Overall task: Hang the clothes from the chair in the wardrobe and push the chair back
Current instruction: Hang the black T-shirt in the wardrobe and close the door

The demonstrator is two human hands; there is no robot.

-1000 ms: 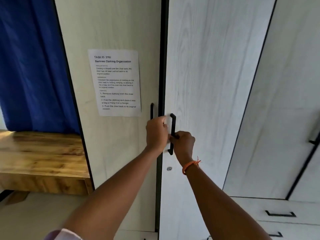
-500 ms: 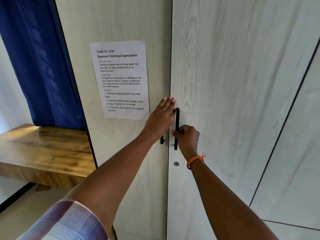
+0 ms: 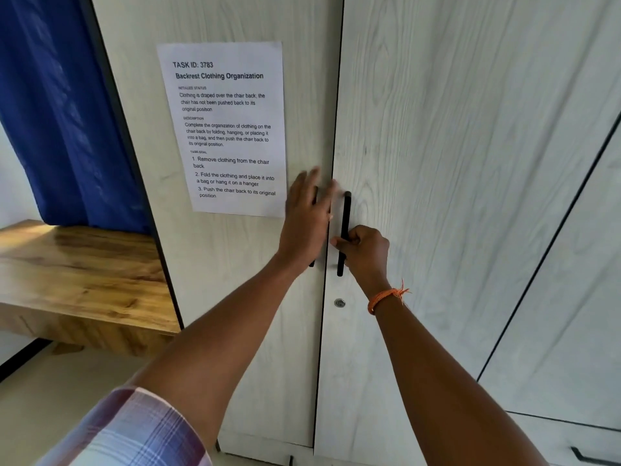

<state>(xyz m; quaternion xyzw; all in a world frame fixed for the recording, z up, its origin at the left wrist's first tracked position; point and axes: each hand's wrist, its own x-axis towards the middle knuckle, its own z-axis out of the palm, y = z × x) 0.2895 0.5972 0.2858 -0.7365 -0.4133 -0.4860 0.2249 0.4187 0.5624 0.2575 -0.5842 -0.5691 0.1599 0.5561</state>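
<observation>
A: Where's your wardrobe (image 3: 437,163)?
B: In front of you, both doors meeting at the seam.
A: Hands?
B: Your left hand (image 3: 304,223) lies flat, fingers straight, over the left handle. Your right hand (image 3: 364,253) grips the right handle (image 3: 344,213).

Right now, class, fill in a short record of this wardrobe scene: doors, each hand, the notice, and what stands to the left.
doors: both wardrobe doors look shut, with only a thin seam between them
left hand: left hand open, fingers straight, flat against the left door, covering its handle
right hand: right hand curled round the black right handle
notice: paper sheet stuck on the left door
left side: blue curtain above a wooden shelf
</observation>
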